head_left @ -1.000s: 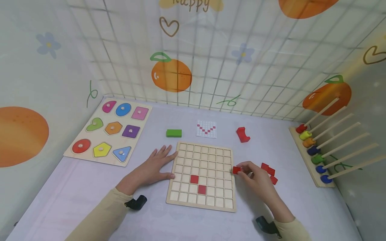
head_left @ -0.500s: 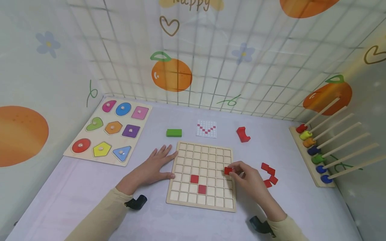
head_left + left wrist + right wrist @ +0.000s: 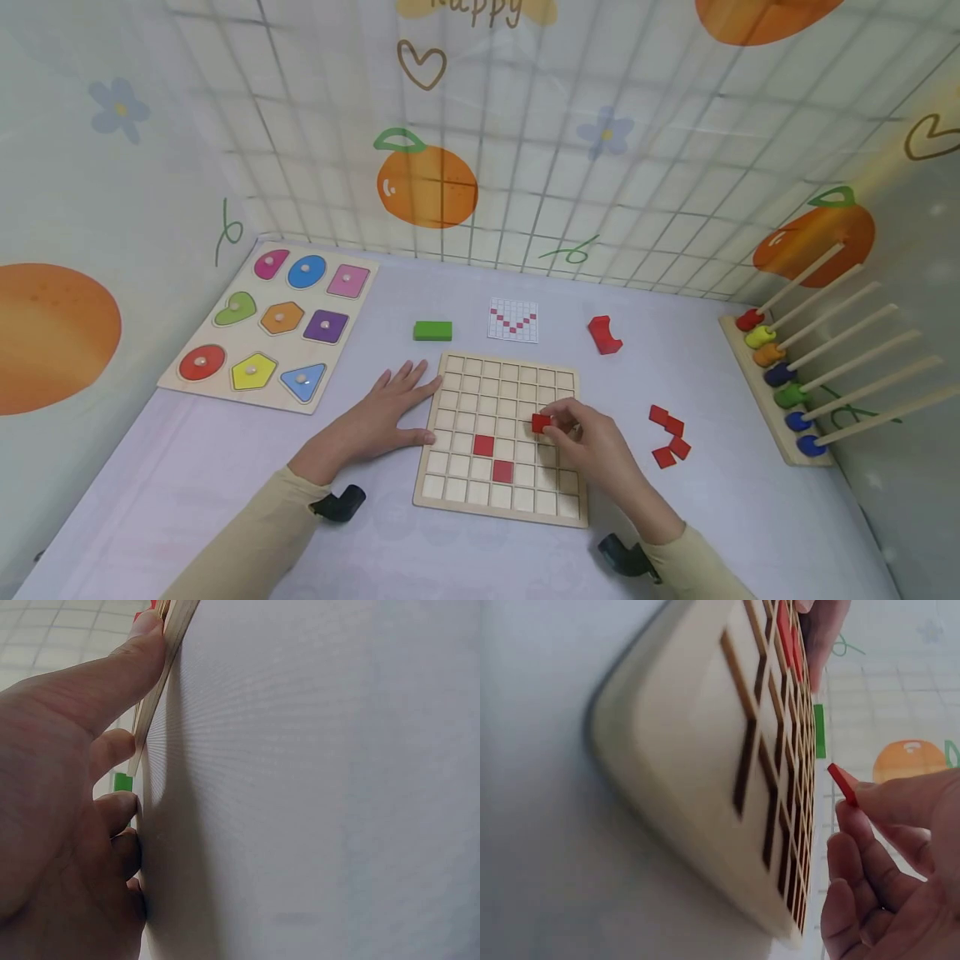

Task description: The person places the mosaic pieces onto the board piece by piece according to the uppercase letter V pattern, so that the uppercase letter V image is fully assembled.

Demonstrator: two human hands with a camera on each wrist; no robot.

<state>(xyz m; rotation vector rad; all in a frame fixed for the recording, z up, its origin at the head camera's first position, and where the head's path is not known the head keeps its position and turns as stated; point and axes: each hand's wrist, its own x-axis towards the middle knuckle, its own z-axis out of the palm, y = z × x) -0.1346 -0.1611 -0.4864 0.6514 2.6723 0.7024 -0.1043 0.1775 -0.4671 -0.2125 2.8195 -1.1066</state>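
Note:
A wooden grid board (image 3: 459, 398) lies on the table, with one red square tile (image 3: 483, 446) and another red tile (image 3: 502, 472) in its cells, touching diagonally at a corner. My right hand (image 3: 592, 442) pinches a third red tile (image 3: 540, 423) between thumb and fingertips above the board's right half; the right wrist view shows this tile (image 3: 843, 784) tilted and apart from the grid. My left hand (image 3: 371, 423) rests with fingers spread at the board's left edge, and its thumb (image 3: 142, 645) touches the rim in the left wrist view.
Several loose red tiles (image 3: 664, 457) lie right of the board. Behind it are a green block (image 3: 432, 332), a pattern card (image 3: 513, 322) and a red curved block (image 3: 603, 335). A shape puzzle (image 3: 247, 321) stands left, a peg rack with beads (image 3: 780, 392) right.
My right hand has carried its red tile leftward, from beside the board's right edge to over the grid. The left hand has stayed in place.

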